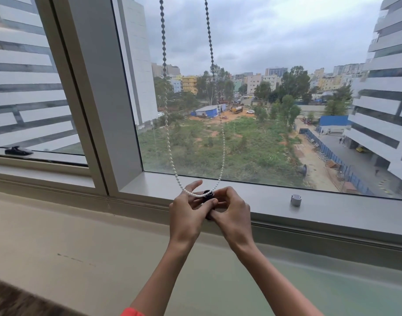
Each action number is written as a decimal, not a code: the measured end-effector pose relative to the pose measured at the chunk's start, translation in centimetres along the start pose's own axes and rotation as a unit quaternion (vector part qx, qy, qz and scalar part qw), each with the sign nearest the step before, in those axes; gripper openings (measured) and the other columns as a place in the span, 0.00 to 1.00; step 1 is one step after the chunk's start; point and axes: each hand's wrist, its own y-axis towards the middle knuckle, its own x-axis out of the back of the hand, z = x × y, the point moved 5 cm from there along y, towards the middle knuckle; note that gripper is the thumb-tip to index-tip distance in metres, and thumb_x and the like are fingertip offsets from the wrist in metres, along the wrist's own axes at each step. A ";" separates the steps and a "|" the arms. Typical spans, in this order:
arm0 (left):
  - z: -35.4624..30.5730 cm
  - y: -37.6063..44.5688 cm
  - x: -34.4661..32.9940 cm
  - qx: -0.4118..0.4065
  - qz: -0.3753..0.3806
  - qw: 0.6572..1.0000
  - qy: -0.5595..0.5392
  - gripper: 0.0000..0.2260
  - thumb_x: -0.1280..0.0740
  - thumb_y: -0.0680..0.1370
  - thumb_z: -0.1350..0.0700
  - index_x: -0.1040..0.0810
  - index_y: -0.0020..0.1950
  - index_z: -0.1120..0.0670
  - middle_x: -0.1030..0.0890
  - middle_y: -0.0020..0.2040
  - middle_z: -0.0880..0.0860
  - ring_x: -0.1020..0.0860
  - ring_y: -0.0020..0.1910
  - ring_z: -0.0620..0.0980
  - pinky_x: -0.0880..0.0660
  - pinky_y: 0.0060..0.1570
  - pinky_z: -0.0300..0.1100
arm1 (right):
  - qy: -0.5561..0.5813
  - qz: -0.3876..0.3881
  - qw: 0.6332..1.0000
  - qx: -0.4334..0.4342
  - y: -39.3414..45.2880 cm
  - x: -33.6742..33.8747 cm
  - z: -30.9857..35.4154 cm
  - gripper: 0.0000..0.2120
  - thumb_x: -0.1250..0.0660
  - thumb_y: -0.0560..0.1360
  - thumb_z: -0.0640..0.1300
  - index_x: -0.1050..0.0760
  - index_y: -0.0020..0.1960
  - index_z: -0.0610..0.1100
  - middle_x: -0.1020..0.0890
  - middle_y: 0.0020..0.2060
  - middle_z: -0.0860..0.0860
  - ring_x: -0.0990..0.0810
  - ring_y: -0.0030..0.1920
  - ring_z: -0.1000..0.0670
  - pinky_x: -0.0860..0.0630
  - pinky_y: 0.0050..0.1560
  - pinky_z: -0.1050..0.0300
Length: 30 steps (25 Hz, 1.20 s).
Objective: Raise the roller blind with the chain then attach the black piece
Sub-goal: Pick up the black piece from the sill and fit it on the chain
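Fitting the black piece (208, 194) to the chain (170, 142) loop.
Left hand (188, 209) and right hand (231, 210) both pinch the piece; the light, limp chain likely slips unless held at the loop's bottom.

White bead chain (170, 142) looped low, its bottom across small black piece (208, 194) at windowsill.

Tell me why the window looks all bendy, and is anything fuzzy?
Head view: the wide lens bows the window frame and leans the buildings inward; flat grey daylight leaves no hard shadows; the bottom-left corner is smeared, while both hands, left and right, the black piece and the bead chain look sharp.
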 end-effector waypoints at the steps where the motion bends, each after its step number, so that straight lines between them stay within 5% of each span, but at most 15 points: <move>1: 0.0 0.1 0.0 0.000 -0.001 1.000 0.001 0.24 0.25 0.69 0.64 0.25 0.63 0.57 0.15 0.48 0.57 0.16 0.48 0.48 0.21 0.47 0.38 | -0.001 0.013 1.000 0.005 0.0 0.0 0.0 0.14 0.25 0.62 0.36 0.25 0.43 0.46 0.17 0.36 0.56 0.18 0.37 0.60 0.19 0.38 0.61; 3: 0.0 0.3 0.1 -0.007 -0.002 1.000 0.011 0.22 0.26 0.69 0.64 0.24 0.63 0.58 0.15 0.49 0.56 0.16 0.47 0.48 0.21 0.49 0.42 | -0.003 0.049 0.999 0.006 0.1 0.2 -0.2 0.19 0.22 0.60 0.37 0.25 0.47 0.45 0.17 0.39 0.55 0.18 0.40 0.60 0.22 0.40 0.67; 7: -0.3 0.9 0.4 -0.024 -0.014 0.999 0.040 0.20 0.26 0.69 0.63 0.22 0.60 0.59 0.15 0.46 0.51 0.16 0.43 0.44 0.24 0.42 0.29 | -0.107 0.071 0.992 -0.007 1.9 2.9 -0.9 0.24 0.22 0.60 0.36 0.24 0.54 0.43 0.17 0.42 0.46 0.18 0.43 0.51 0.20 0.43 0.60; 11: -0.3 1.3 0.8 -0.024 -0.016 0.999 0.044 0.20 0.26 0.70 0.62 0.22 0.61 0.58 0.16 0.50 0.55 0.17 0.46 0.46 0.24 0.48 0.31 | -0.328 -0.108 0.937 0.041 4.5 8.8 -1.5 0.16 0.27 0.68 0.37 0.22 0.56 0.38 0.20 0.45 0.39 0.24 0.49 0.40 0.29 0.50 0.52; 16: 0.0 1.7 1.2 -0.018 -0.014 1.000 0.013 0.17 0.26 0.69 0.63 0.21 0.58 0.59 0.17 0.52 0.52 0.17 0.47 0.43 0.25 0.45 0.28 | -0.475 -0.168 0.855 -0.126 6.0 14.0 -5.4 0.13 0.32 0.73 0.41 0.25 0.53 0.34 0.30 0.56 0.34 0.34 0.58 0.34 0.33 0.57 0.42; 20: -0.1 1.8 1.3 -0.028 -0.027 0.999 -0.010 0.12 0.27 0.71 0.64 0.20 0.51 0.52 0.17 0.52 0.57 0.17 0.50 0.54 0.23 0.43 0.32 | -0.407 -0.158 0.887 -0.151 5.3 14.7 -7.4 0.12 0.37 0.74 0.35 0.23 0.56 0.33 0.28 0.57 0.31 0.32 0.58 0.32 0.33 0.59 0.44; 24: -0.1 1.8 1.3 -0.028 -0.022 0.999 -0.020 0.12 0.28 0.71 0.65 0.21 0.51 0.53 0.17 0.51 0.59 0.18 0.48 0.56 0.21 0.49 0.46 | -0.229 -0.096 0.963 -0.099 5.4 12.9 -5.4 0.14 0.28 0.69 0.36 0.20 0.54 0.38 0.16 0.45 0.38 0.19 0.49 0.40 0.25 0.54 0.51; 27: -0.2 1.6 1.0 -0.024 -0.007 1.000 -0.016 0.13 0.28 0.71 0.65 0.20 0.53 0.56 0.17 0.49 0.57 0.18 0.44 0.49 0.21 0.43 0.39 | 0.049 0.016 0.994 -0.098 4.7 9.0 -1.1 0.16 0.22 0.60 0.39 0.18 0.47 0.40 0.14 0.39 0.43 0.16 0.42 0.47 0.21 0.46 0.57; 30: -0.4 1.3 0.7 -0.025 0.006 1.000 -0.012 0.14 0.27 0.70 0.65 0.20 0.55 0.58 0.17 0.47 0.56 0.18 0.40 0.46 0.23 0.38 0.33 | 0.115 0.098 0.988 -0.037 4.6 5.7 3.2 0.15 0.22 0.60 0.39 0.17 0.46 0.40 0.14 0.36 0.46 0.16 0.37 0.51 0.20 0.37 0.61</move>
